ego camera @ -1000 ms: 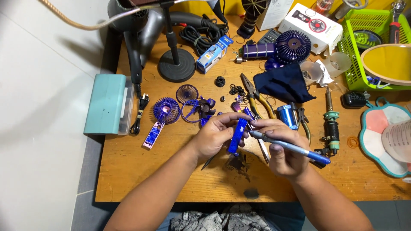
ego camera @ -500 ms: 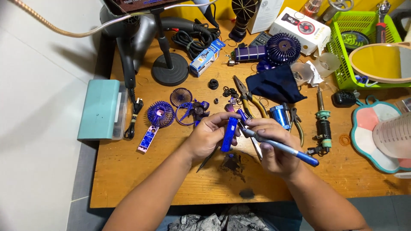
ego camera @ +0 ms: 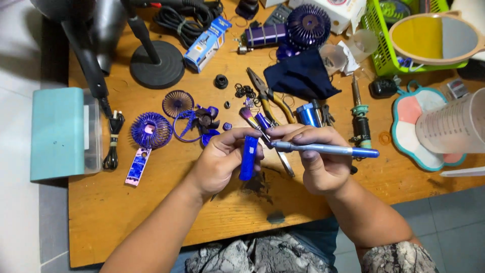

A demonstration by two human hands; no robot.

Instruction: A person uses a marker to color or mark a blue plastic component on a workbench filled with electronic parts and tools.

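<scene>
Over the wooden table (ego camera: 151, 202), hands grip a glossy blue bar (ego camera: 248, 157).

bare wood (ego camera: 151, 202) near the front edge is open; fan parts (ego camera: 174, 121), pliers (ego camera: 270, 98), soldering iron (ego camera: 361, 119) crowd behind.

Both forearms are seen bare from wrist to elbow. No rings, watch or gloves are worn on the left hand (ego camera: 222, 159) or the right hand (ego camera: 316, 162). A grey-and-white marbled garment is seen at the lower edge, its short sleeve covering the right upper arm.
</scene>
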